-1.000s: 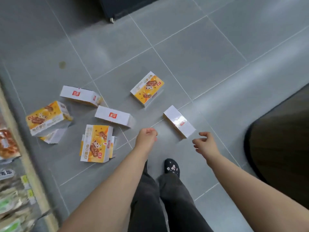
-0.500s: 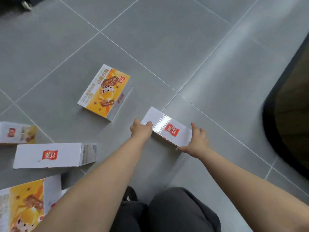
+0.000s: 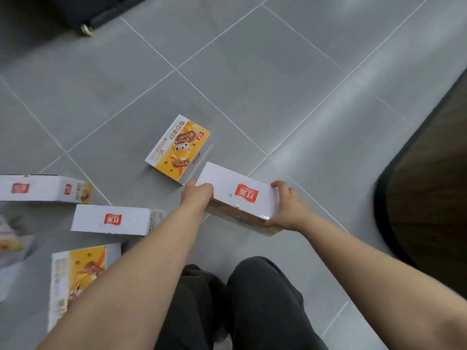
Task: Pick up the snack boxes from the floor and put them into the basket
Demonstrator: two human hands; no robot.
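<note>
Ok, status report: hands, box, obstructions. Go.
Left hand, right hand grip white box by its ends. Box tilted, apparently off floor. Orange box lies just beyond left hand.

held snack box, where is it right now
Head view, centre: the held snack box is gripped at its ends by the left hand and right hand, just right of the orange-faced snack box lying on the tile floor.

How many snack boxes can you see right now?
6. A held box between left hand and right hand; an orange-faced box just beyond it; two white-sided boxes at left; a forearm-covered box bottom left; a cut-off box at the left edge. More may be hidden.
</note>
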